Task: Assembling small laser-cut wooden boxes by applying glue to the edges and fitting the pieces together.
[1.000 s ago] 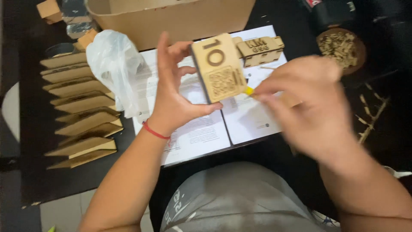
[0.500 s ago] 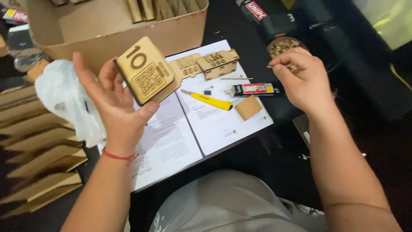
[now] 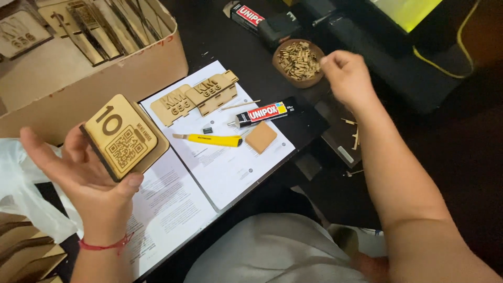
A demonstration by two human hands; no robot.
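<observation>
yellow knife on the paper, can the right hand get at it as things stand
Probably yes. The right hand hovers by the bowl of wood bits, holding nothing visible, and the yellow knife lies uncovered on the paper.

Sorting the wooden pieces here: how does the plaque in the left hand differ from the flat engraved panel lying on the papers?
The plaque is held up, tilted, in the left hand; the panel lies flat on the papers, untouched. The plaque is squarish with rounded corners and looks thick, layered; the panel is a thin single sheet with tabbed edges. The plaque carries a square code pattern; the panel does not. Both are pale engraved wood.
</observation>
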